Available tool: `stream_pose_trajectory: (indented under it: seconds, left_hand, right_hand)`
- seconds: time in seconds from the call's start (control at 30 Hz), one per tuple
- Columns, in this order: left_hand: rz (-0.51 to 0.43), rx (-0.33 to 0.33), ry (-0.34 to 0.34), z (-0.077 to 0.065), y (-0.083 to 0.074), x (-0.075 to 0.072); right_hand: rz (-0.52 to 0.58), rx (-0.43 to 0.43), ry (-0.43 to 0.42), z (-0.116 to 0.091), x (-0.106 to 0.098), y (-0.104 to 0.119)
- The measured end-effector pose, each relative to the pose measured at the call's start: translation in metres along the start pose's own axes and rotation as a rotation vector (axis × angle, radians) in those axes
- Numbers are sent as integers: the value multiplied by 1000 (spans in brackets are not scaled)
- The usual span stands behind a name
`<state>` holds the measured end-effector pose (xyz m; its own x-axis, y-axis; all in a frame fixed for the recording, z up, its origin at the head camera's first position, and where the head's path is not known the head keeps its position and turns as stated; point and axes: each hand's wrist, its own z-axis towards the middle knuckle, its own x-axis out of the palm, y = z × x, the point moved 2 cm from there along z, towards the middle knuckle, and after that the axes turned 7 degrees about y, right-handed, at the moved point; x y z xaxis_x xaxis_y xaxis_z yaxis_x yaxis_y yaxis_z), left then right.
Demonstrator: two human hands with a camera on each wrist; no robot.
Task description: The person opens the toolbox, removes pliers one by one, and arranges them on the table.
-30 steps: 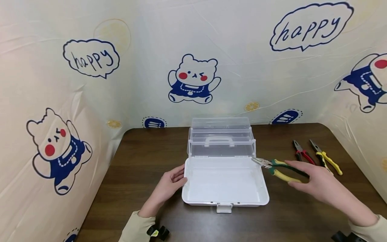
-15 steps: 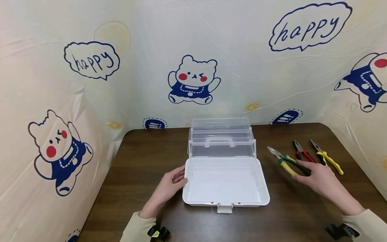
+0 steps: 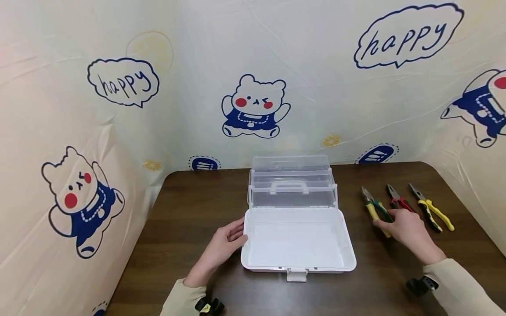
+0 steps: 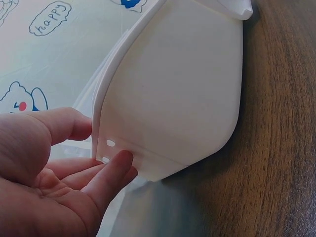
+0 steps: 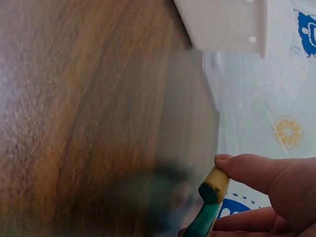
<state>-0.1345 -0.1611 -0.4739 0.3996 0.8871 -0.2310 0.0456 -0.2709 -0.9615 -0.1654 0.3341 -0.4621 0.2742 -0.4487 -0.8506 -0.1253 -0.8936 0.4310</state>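
Observation:
A white plastic toolbox (image 3: 298, 239) stands open on the table, its clear lid (image 3: 292, 197) tipped up behind it. My left hand (image 3: 221, 243) holds the box's left side wall, thumb at the rim and fingers (image 4: 116, 173) against the outside. On the right, my right hand (image 3: 409, 232) pinches green-and-yellow pliers (image 3: 372, 210) by the handles, nose pointing away from me. In the right wrist view the thumb presses the yellow handle end (image 5: 216, 185). These pliers are close beside the red-handled pliers (image 3: 395, 197), which the right hand partly covers.
Pliers with yellow-and-black handles (image 3: 432, 208) lie farthest right on the brown wooden table (image 3: 205, 197). A printed cloth (image 3: 186, 109) hangs behind the table and along both sides. The box's front latch (image 3: 297, 275) hangs down.
My right hand has carried the green-and-yellow pliers from over the toolbox's right rim to the right and down, turning them to lie roughly alongside the red pliers. The left hand keeps its hold.

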Motion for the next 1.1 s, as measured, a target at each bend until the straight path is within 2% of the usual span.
stream_pose_trajectory:
  seconds: [0.4, 0.6, 0.77, 0.9, 0.97, 1.0, 1.1]
  left_hand:
    - [-9, 10, 14, 5, 1, 2]
    - [-27, 22, 12, 8, 2, 4]
    - [-28, -2, -6, 8, 5, 2]
    - [-36, -23, -43, 5, 8, -5]
    - [-4, -15, -82, 3, 8, -11]
    - [41, 0, -107, 2, 8, -15]
    - [269, 45, -199, 0, 6, -28]
  right_hand:
    - [-49, 47, -31, 10, 7, 0]
    - [-90, 15, -59, 12, 10, 5]
    - [-111, 16, -76, 12, 12, 6]
    - [-107, 24, -60, 12, 14, 4]
    - [-103, 23, -57, 12, 14, 3]
    - [-107, 16, -62, 12, 15, 2]
    - [-123, -14, -114, 7, 17, 3]
